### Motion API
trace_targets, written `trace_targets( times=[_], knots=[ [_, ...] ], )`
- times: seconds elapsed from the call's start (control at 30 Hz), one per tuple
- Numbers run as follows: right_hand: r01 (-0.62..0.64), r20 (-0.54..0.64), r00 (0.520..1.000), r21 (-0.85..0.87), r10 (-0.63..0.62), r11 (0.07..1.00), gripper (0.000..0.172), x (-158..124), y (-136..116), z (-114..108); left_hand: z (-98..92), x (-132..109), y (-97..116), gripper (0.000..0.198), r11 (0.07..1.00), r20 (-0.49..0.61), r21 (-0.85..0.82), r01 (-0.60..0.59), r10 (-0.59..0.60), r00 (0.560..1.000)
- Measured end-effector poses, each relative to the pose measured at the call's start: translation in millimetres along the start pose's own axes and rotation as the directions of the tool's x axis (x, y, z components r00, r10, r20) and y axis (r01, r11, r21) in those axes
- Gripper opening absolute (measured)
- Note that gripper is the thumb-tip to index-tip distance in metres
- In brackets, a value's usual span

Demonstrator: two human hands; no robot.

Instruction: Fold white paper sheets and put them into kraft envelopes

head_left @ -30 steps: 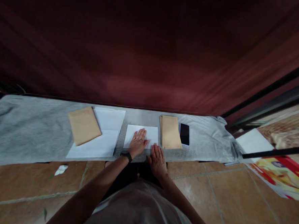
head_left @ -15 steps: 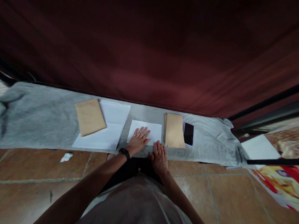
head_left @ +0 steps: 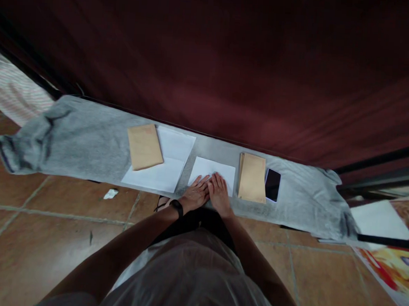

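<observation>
A folded white sheet of paper [head_left: 213, 170] lies on a grey cloth [head_left: 87, 141] spread over a long low surface. My left hand [head_left: 195, 195] rests flat on the sheet's near edge with fingers stretched out, a black band on its wrist. My right hand [head_left: 217, 193] lies flat right beside it, fingers together, also on the paper's near part. The two hands touch each other. Neither hand holds anything.
A brown envelope [head_left: 144, 146] lies on larger white sheets [head_left: 169, 169] to the left. A stack of brown envelopes [head_left: 253, 177] and a black phone [head_left: 272, 185] lie to the right. A dark red curtain [head_left: 230, 71] hangs behind. Tiled floor, a paper scrap [head_left: 111, 194] and a colourful print [head_left: 394, 271] lie below.
My right hand has moved up from the cloth's near edge onto the paper beside my left hand. The view has swung, shifting everything rightward and tilting it.
</observation>
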State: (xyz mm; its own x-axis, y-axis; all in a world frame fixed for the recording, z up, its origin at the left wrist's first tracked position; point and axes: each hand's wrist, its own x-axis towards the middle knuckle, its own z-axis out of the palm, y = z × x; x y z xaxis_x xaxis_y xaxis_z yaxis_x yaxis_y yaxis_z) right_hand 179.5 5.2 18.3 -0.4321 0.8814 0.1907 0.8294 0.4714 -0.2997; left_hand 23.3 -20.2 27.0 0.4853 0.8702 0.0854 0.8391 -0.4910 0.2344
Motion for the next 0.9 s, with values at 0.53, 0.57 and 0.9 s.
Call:
trace_targets(
  times=[0.53, 0.57, 0.9],
  knots=[
    [-0.134, -0.086, 0.988, -0.091, 0.126, 0.987, 0.054, 27.0, 24.3, 8.6, 4.6, -4.5, -13.0, 0.063, 0.975, -0.14, -0.011, 0.221, -0.22, 0.965],
    [-0.146, -0.096, 0.986, -0.09, 0.137, 0.985, 0.055, 26.5, 24.1, 9.2, 5.6, -5.3, -15.2, 0.063, 0.969, -0.15, -0.011, 0.247, -0.245, 0.958],
    [-0.202, -0.134, 0.974, -0.138, 0.184, 0.97, 0.059, -4.9, 19.2, 7.7, 15.1, -7.8, -18.0, 0.064, 0.89, -0.272, -0.062, 0.452, -0.451, 0.85]
  ],
)
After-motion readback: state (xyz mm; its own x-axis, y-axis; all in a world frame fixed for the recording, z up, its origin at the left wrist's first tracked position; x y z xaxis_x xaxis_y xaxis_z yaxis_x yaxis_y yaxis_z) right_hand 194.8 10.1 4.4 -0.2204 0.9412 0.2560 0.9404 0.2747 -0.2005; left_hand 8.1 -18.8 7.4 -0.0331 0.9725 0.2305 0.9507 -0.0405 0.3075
